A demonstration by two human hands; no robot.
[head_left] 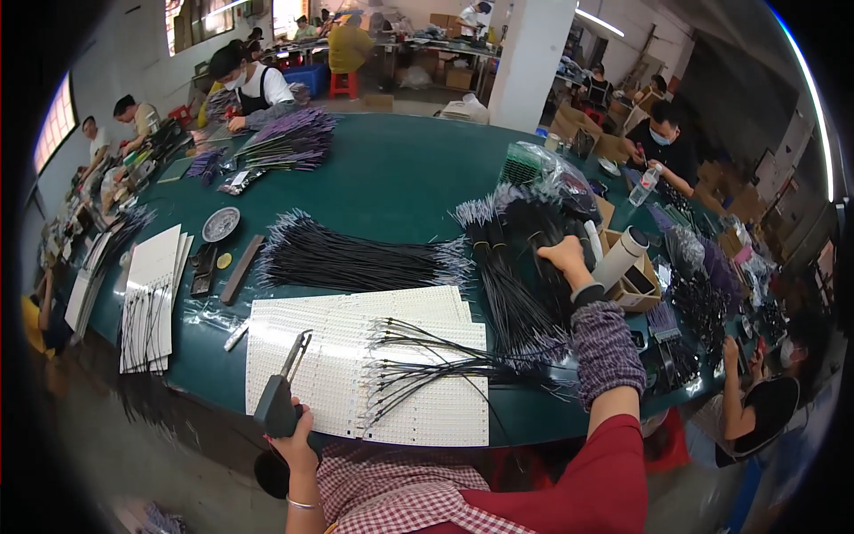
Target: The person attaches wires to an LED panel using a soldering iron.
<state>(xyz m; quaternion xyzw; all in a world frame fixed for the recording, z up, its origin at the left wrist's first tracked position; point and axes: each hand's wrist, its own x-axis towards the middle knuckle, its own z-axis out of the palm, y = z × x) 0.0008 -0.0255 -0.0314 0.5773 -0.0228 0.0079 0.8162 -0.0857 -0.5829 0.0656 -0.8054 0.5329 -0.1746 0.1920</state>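
Observation:
My left hand (299,438) is closed around a soldering gun (278,405) with a dark green handle. Its metal tip points up over white perforated circuit-board panels (302,347) at the table's near edge. Several black wires (436,360) lie across these panels, their ends at a row of points on the boards. Out to the right, my right hand (565,255) grips a bundle of black wires (527,222); part of its fingers is hidden. Beside it lies another black wire bundle (498,285) with pale ends. A wide black wire bundle (365,252) lies crosswise beyond the panels.
A cardboard box (642,294) holds a white bottle (621,258) by my right forearm. Left of the panels are a round metal dish (221,224), a grey bar (241,271) and stacked boards (149,298). Co-workers sit around the green table (400,169).

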